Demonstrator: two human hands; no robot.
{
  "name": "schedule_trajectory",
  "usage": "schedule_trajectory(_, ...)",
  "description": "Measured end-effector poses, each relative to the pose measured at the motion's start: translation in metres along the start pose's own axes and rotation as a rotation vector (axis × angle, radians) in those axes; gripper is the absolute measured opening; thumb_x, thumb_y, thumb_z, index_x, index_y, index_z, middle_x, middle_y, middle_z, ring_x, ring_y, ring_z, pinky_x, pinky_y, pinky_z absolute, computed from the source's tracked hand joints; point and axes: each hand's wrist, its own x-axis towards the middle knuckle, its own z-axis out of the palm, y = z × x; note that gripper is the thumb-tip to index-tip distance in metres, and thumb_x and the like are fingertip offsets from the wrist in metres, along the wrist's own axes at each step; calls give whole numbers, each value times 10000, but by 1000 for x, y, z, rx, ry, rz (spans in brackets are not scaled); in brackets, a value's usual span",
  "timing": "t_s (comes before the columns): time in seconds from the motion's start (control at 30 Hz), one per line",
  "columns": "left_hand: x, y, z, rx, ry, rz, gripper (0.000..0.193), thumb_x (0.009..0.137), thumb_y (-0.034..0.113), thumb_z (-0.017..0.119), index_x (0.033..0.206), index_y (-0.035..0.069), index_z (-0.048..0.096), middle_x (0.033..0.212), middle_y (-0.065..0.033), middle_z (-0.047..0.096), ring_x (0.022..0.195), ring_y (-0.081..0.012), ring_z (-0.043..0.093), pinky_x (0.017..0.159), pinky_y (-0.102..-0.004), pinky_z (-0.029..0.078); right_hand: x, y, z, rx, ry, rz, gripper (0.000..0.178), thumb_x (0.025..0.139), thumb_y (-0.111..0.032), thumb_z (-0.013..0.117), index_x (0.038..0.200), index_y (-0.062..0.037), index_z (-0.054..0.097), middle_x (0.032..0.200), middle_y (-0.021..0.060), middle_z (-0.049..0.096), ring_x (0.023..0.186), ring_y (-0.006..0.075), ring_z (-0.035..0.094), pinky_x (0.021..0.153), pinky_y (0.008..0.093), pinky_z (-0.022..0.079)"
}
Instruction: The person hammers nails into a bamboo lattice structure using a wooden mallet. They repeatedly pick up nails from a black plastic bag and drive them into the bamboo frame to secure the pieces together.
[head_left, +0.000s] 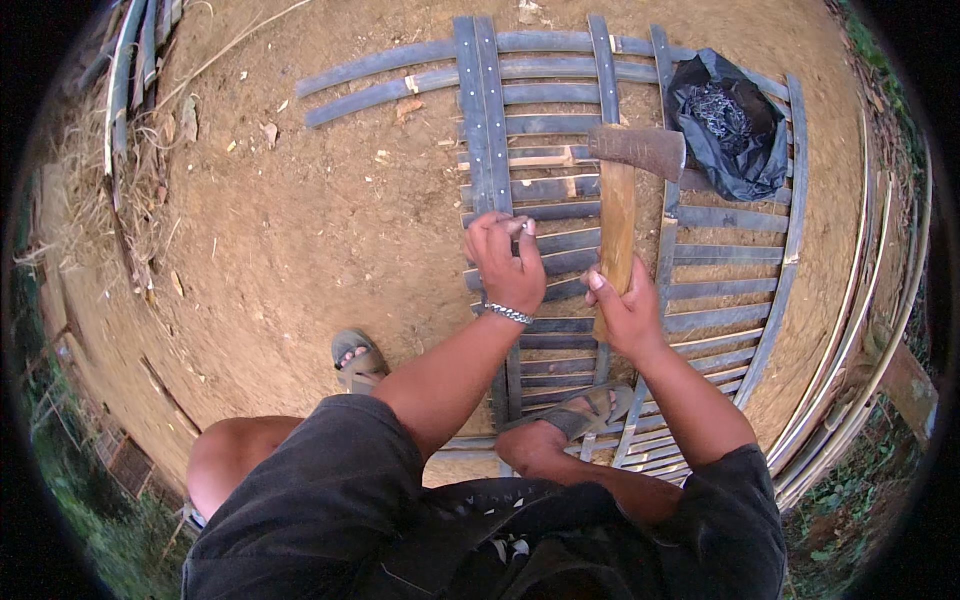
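My right hand grips the lower part of the wooden handle of an axe. The axe stands head-away from me, its rusty blade pointing right. My left hand, with a chain bracelet at the wrist, has its fingers curled and the thumb against them; whatever they may hold is too small to make out. That hand is over the double upright strip of a slatted bamboo panel on the ground. Rows of small shiny nail heads run along this strip. A black plastic bag full of loose nails rests on the panel's far right part.
My sandalled right foot is on the panel's near part, my left foot on the bare dirt. Split bamboo poles lie at the far left with dry fibres. Long poles run along the right side, beside greenery.
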Motion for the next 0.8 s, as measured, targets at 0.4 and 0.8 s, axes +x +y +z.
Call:
schedule_trajectory(0.4, -4, 2, 3, 128, -94, 62, 127, 911, 129, 643, 1007, 53, 612, 1073, -154, 591, 1097, -347, 539, 977, -480, 362, -13, -14, -49, -59, -76, 50, 269, 998, -181, 628, 1183, -15, 525, 897, 49, 651, 748, 111, 623, 673, 287, 514)
schedule_trajectory(0.8, -7, -1, 15, 146, 280, -328, 103, 869, 151, 750, 943, 87, 716, 1003, -107, 581, 997, -320, 554, 887, -428, 424, 18, -47, -63, -246, -179, 12, 248, 982, -187, 659, 1122, -25, 534, 829, 16, 599, 723, 102, 584, 656, 289, 491)
